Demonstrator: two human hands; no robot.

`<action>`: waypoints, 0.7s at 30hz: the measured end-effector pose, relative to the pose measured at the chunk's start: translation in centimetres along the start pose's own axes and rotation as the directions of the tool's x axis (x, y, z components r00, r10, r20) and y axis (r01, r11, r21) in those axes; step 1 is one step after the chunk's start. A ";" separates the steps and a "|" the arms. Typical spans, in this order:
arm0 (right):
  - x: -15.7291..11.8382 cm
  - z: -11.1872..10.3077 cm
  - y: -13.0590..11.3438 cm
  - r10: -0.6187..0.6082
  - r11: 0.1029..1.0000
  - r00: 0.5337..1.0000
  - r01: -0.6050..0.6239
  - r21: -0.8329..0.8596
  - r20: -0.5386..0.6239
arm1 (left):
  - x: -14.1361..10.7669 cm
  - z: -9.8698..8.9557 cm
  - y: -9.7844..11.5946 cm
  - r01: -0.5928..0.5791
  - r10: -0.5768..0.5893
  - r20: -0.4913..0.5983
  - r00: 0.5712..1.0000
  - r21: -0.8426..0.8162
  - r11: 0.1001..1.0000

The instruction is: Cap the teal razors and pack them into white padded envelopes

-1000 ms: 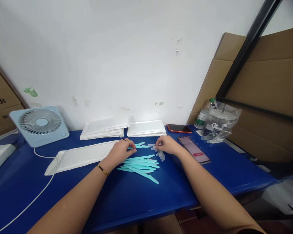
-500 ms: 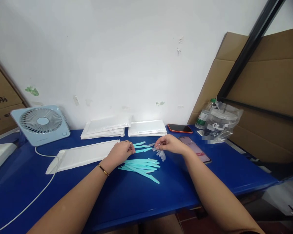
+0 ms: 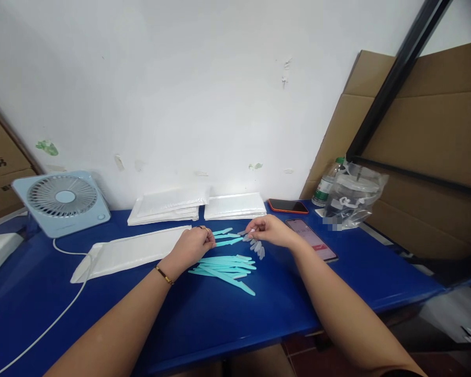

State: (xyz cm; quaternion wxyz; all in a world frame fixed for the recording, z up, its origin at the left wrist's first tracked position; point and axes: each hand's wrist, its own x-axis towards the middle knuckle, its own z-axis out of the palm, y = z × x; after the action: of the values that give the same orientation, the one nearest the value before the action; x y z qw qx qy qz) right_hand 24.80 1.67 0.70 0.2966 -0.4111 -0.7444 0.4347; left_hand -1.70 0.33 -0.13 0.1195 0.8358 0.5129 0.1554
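My left hand [image 3: 198, 243] is closed around the handle ends of several turquoise eyebrow razors [image 3: 228, 242], which fan out to the right. Close to their tips, my right hand [image 3: 265, 230] pinches a small translucent blade cap [image 3: 247, 237]; fingers partly cover it. I cannot tell whether this cap touches a razor. More clear caps [image 3: 258, 248] lie in a slanting row under the right hand. Nearer to me, a loose pile of turquoise eyebrow razors [image 3: 225, 268] rests on the blue table [image 3: 227, 324].
White padded mailers [image 3: 235, 205] are stacked by the wall, and a single mailer [image 3: 129, 254] lies left. A light blue fan [image 3: 65, 199] trails a white cable. Two phones, one red-edged [image 3: 288, 206] and one lit [image 3: 312, 240], a bottle [image 3: 325, 186] and a bagged tub [image 3: 355, 196] stand right.
My right hand has shifted slightly left with the cap, closer to the razor tips. The left hand keeps its hold; the view has turned very slightly.
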 end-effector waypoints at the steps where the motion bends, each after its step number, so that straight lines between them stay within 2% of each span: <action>1: 0.0 0.1 0.0 0.003 1.000 1.000 -0.003 0.022 0.004 | 0.0 0.0 0.1 -0.003 0.003 -0.001 1.000 -0.006 1.000; 4: 0.3 1.0 0.0 -0.005 0.999 1.000 0.005 0.050 0.010 | -0.1 0.0 0.4 -0.018 0.017 -0.007 1.000 -0.029 0.999; 8: 0.9 2.3 0.5 -0.042 0.999 0.999 0.042 -0.004 0.004 | 0.1 -0.1 0.5 -0.002 0.001 -0.021 1.000 -0.011 1.000; 11: 1.6 2.2 1.1 -0.106 0.974 0.989 0.083 -0.211 -0.102 | 0.2 -0.3 0.3 0.059 -0.055 -0.067 0.996 0.055 0.997; 14: 2.2 1.4 2.0 -0.210 0.858 0.957 0.082 -0.507 -0.201 | 0.2 -0.3 0.3 0.051 -0.046 -0.096 0.994 0.049 0.998; 17: 2.8 1.0 3.0 -0.193 0.751 0.960 0.013 -0.660 -0.201 | 0.0 0.0 0.9 -0.041 0.043 0.033 0.999 -0.054 0.998; 21: 3.3 1.2 3.9 -0.168 0.740 0.966 -0.008 -0.672 -0.196 | -0.3 0.7 1.7 -0.062 0.083 0.176 0.981 -0.121 0.991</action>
State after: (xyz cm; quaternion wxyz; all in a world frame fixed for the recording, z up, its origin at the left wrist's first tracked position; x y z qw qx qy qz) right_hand 23.61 5.11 -3.03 0.2372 -0.5074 -0.8252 0.0725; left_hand -0.20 -0.75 -0.17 0.2074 0.8564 0.4593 0.1126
